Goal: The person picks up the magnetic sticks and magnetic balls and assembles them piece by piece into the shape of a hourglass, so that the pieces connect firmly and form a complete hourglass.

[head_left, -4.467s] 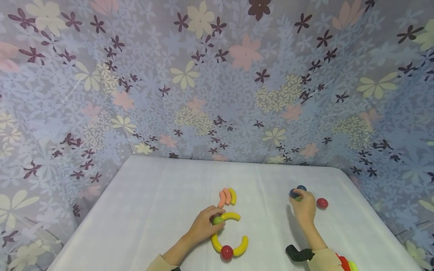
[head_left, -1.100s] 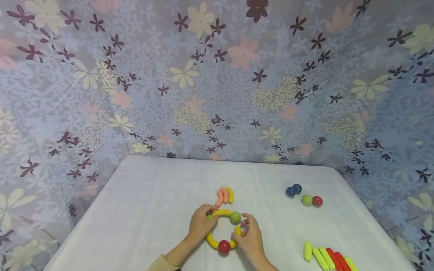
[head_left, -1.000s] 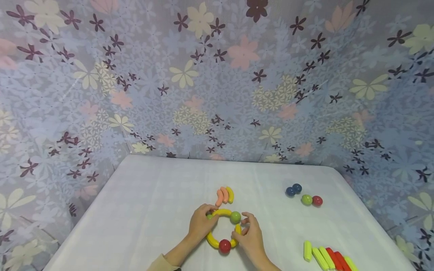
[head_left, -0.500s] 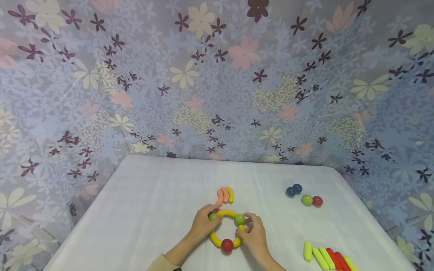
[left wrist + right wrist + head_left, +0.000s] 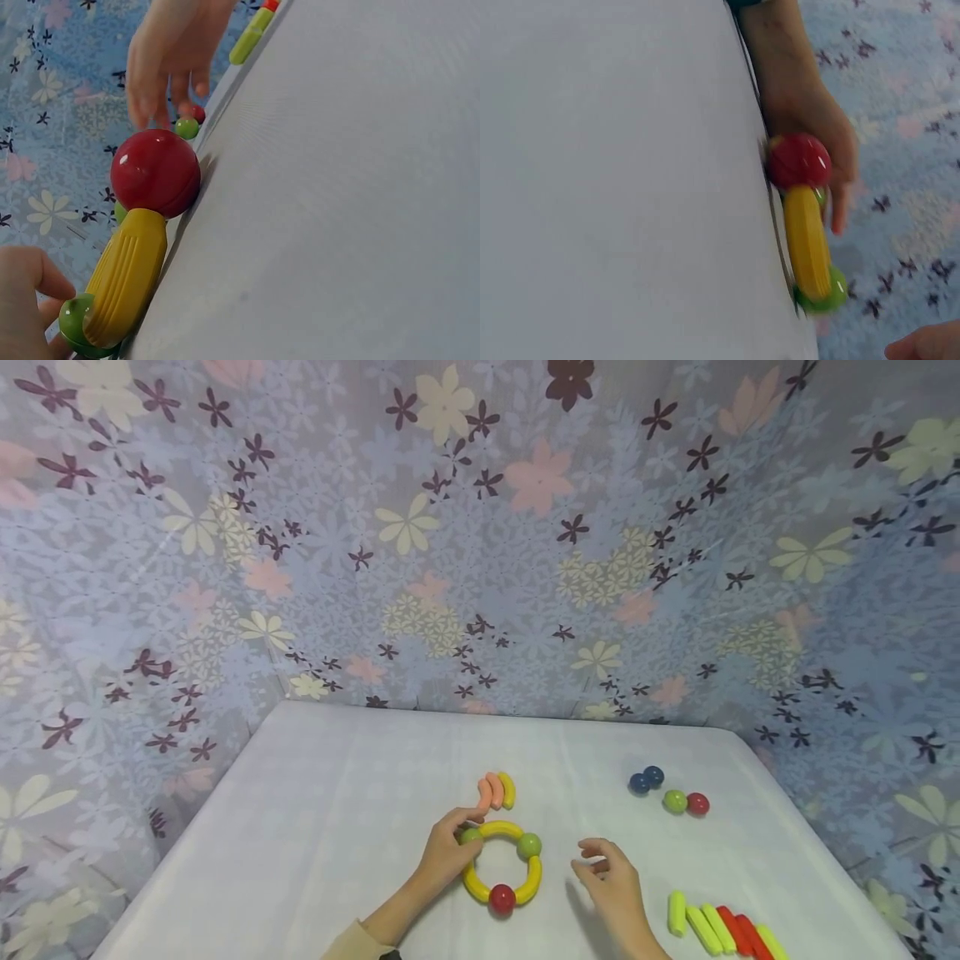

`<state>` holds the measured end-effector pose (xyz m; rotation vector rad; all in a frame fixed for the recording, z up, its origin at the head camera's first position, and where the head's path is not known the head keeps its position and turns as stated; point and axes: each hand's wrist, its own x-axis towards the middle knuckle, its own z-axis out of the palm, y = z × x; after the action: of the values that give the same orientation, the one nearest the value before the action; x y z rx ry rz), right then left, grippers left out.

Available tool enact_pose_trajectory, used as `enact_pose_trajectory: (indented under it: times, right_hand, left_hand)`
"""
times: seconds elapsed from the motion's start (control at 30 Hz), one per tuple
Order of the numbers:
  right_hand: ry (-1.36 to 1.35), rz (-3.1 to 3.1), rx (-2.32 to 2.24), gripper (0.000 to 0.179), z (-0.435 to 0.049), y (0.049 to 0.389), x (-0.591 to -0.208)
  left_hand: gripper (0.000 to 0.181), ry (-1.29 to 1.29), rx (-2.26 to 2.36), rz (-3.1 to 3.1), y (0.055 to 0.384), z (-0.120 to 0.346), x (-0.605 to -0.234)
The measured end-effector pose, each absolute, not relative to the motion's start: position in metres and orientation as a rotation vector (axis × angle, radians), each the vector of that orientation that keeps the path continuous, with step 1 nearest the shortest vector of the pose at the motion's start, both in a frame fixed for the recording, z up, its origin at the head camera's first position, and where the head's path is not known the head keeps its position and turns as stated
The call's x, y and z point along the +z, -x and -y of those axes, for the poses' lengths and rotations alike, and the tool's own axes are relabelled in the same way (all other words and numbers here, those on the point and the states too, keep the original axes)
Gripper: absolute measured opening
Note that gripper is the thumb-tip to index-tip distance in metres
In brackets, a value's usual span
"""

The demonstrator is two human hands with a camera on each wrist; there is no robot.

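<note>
Three yellow curved rods [image 5: 528, 881], two green balls [image 5: 529, 845] and a red ball [image 5: 502, 899] form a closed ring on the white table. My left hand [image 5: 444, 853] grips the green ball [image 5: 471, 836] at the ring's upper left, partly covering it. To the right of the ring, my right hand [image 5: 617, 887] is apart from it, fingers loosely bent and holding nothing. In the left wrist view the red ball [image 5: 155, 172] and a ribbed yellow rod [image 5: 129, 277] show close up. The right wrist view has the ring edge-on, with the left hand [image 5: 814, 120] behind it.
Beyond the ring lie two pink curved rods [image 5: 491, 790] and a yellow one [image 5: 507, 791]. Two blue balls [image 5: 647, 780], a green ball [image 5: 675, 802] and a red ball [image 5: 698, 803] sit at the right. Several straight lime and red rods [image 5: 726, 928] line the front right.
The right hand added a green ball and drew the right yellow rod up to it, making the ring closed. It then let go and moved right. The left hand kept its grip.
</note>
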<state>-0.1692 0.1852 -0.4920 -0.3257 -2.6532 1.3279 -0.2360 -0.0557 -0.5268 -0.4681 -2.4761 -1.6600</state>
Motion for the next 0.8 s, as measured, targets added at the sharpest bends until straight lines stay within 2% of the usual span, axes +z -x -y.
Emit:
enact_pose_trajectory:
  times: [0.37,0.53,0.8]
  right_hand:
    - [0.66,2.406,1.112,0.031,-0.261,0.134,-0.491]
    - [0.814,2.433,1.099,0.032,-0.273,0.13,-0.5]
    - [0.915,2.487,1.137,0.039,-0.284,0.131,-0.506]
  left_hand:
    - [0.03,0.31,-1.734,2.47,0.238,0.056,-0.521]
    - [0.028,0.319,-1.736,2.465,0.238,0.056,-0.524]
    - [0.027,0.333,-1.737,2.463,0.238,0.053,-0.525]
